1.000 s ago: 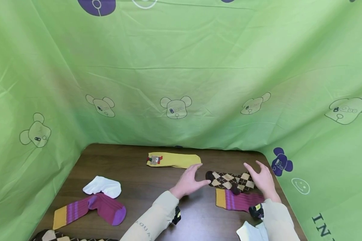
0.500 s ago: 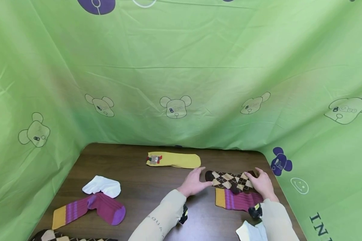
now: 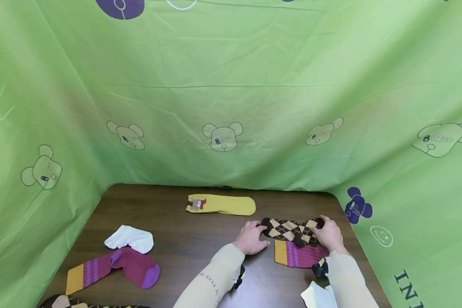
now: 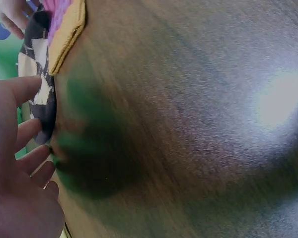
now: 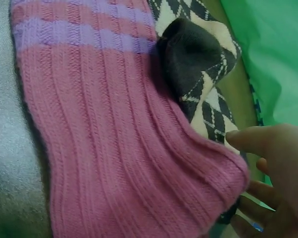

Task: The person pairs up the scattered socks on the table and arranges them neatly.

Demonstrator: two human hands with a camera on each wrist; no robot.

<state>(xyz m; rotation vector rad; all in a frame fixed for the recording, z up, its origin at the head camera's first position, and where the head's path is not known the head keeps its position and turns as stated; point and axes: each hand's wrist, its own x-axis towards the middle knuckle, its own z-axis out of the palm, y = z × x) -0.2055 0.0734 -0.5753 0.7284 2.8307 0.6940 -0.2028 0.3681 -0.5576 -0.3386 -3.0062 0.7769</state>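
Observation:
A brown-and-cream argyle sock (image 3: 282,229) lies bent on the table, its dark heel toward the person. My left hand (image 3: 250,238) is at its dark toe end, fingertips right at the toe and thumb held apart. In the left wrist view the left fingers (image 4: 32,130) are loosely bent beside the sock. My right hand (image 3: 328,235) grips the cuff end, thumb on the near side and fingers around the far edge. A maroon ribbed sock (image 5: 104,134) with purple stripes and a yellow cuff lies just in front, under the right wrist.
A yellow sock (image 3: 227,205) lies near the back edge. At left are a white sock (image 3: 132,238), another maroon sock (image 3: 132,265) and part of another argyle sock (image 3: 73,303). A pale sock (image 3: 317,295) lies front right. Green cloth (image 3: 223,167) encloses the table.
Both hands have come down to the argyle sock's ends. My left hand moved right to the toe, its fingers drawing in; my right hand lowered and closed at the cuff. The socks stayed put.

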